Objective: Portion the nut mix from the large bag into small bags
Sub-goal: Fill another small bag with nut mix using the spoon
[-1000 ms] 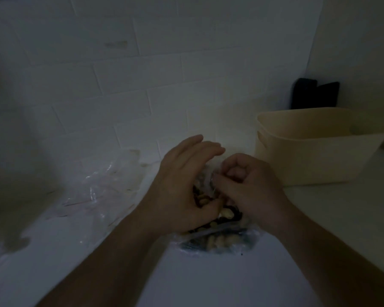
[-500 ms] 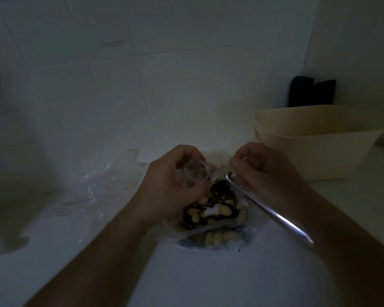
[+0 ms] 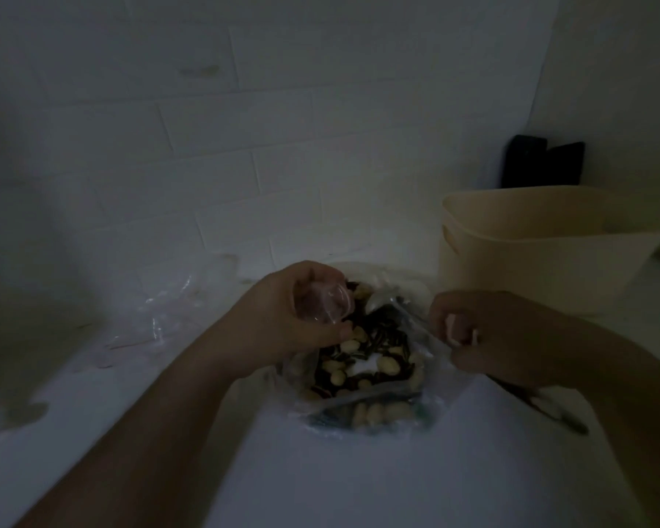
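On the white counter [image 3: 359,482] by tiled wall [image 3: 244,127], left hand [image 3: 282,322] grips cup [image 3: 322,304], right hand [image 3: 484,337] pinches bag [image 3: 366,371].

Glossy clear plastic large bag [image 3: 427,379], matt cream plastic tub [image 3: 549,268], smooth white counter [image 3: 359,482].

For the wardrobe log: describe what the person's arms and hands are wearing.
Nothing shows on either: the left hand and right hand are bare, with no gloves. Both forearms are uncovered as far as the frame shows, without sleeves. The dim light hides any rings or watch.
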Demonstrator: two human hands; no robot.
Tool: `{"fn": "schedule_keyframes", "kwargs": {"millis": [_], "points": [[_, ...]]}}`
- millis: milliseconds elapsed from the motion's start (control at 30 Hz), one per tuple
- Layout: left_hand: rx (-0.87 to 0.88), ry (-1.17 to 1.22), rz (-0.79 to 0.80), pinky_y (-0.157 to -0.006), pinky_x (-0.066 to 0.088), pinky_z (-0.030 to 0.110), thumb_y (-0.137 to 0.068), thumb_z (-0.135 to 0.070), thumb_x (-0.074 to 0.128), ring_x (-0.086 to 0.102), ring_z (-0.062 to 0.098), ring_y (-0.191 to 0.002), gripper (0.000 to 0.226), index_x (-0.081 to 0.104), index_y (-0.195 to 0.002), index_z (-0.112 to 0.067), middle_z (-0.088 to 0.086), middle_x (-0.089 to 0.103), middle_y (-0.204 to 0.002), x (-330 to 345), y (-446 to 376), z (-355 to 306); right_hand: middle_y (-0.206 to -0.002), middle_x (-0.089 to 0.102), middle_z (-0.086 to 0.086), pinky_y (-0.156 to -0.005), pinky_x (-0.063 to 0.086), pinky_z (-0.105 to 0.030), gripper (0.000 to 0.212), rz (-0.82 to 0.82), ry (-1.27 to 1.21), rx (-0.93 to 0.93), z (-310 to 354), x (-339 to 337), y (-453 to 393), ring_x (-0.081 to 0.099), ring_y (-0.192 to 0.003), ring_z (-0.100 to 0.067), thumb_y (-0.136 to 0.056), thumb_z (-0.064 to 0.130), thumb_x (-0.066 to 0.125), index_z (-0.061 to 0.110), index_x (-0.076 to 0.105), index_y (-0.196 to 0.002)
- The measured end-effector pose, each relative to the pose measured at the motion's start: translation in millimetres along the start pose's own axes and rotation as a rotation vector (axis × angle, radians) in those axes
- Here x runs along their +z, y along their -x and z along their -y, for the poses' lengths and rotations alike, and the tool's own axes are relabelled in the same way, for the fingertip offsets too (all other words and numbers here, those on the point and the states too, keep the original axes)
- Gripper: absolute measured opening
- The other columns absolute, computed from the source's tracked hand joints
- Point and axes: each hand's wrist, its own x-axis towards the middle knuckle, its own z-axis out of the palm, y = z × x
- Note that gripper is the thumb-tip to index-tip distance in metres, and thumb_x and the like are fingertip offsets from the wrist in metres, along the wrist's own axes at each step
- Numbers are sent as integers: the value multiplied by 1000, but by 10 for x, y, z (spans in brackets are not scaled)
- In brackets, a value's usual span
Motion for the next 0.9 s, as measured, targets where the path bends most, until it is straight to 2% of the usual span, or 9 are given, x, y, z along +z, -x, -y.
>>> {"fn": "schedule_keyframes", "kwargs": {"millis": [67, 133, 233, 333, 400, 467, 567, 767, 900], "points": [[-19, 7, -5, -100, 59, 43, -75, -17, 94, 74, 12, -104, 51, 69, -118, -25, -7, 78, -110, -14, 3, -7, -69, 64, -6, -56, 39, -27, 35, 13, -286, 26, 68, -12, -10, 49, -56, -14, -87, 2, 68, 36, 74, -95], [-20, 13, -26, -100, 59, 43, -73, -15, 94, 75, 13, -104, 51, 69, -117, -23, -5, 78, -109, -33, 2, -16, -76, 69, -17, -48, 36, -24, 31, -9, -639, 0, 105, 35, -58, 46, -51, -18, -94, -2, 61, 22, 81, -94], [-4, 2, -30, -101, 58, 41, -73, -13, 94, 74, 15, -106, 57, 66, -121, -22, -4, 77, -111, -100, 15, -30, -94, 73, -26, -48, 38, -25, 38, -18, -966, -137, 177, 162, -150, 55, -55, -25, -102, -7, 41, 5, 76, -110], [-7, -62, 18, -101, 57, 32, -73, -14, 94, 72, 12, -109, 64, 59, -125, -26, -9, 76, -114, -243, 46, -16, -90, 77, -7, -55, 43, -26, 32, -202, -671, -88, 270, 258, -232, 63, -60, -17, -93, -8, 56, 17, 76, -95], [-53, -120, 84, -91, 57, 24, -74, -14, 94, 72, 8, -105, 62, 59, -123, -29, -16, 75, -110, -312, 64, -16, -79, 74, 12, -64, 46, -19, 9, -394, -338, -150, 342, 265, -239, 67, -65, -1, -93, 31, 67, 31, 70, -85], [-97, -198, 165, -80, 56, 17, -75, -16, 94, 71, 3, -99, 54, 63, -116, -32, -19, 74, -105, -315, 76, -22, -67, 68, 14, -61, 44, -13, 30, -492, -231, -248, 386, 246, -160, 65, -62, -1, -99, 54, 50, 37, 64, -79], [-102, -338, 170, -81, 57, 20, -73, -24, 94, 68, -3, -98, 47, 66, -108, -36, -21, 74, -100, -299, 81, -15, -58, 61, 9, -52, 38, -7, 49, -568, -155, -338, 416, 171, -52, 59, -50, -7, -111, 45, 32, 31, 55, -71], [-188, -269, 137, -89, 61, 34, -74, -35, 94, 72, 3, -96, 43, 67, -106, -32, -15, 78, -101, -295, 68, -19, -56, 59, 6, -56, 45, -21, 40, -630, -56, -328, 373, 162, -84, 61, -55, -6, -100, 60, 24, 40, 48, -76], [-169, -185, 157, -80, 59, 22, -77, -29, 93, 73, 3, -92, 41, 67, -109, -25, -14, 78, -100, -195, 57, -83, -52, 43, 20, -54, 38, -5, 34, -634, 93, -392, 468, 250, -134, 56, -58, 11, -105, 54, 29, 37, 47, -81]]}}
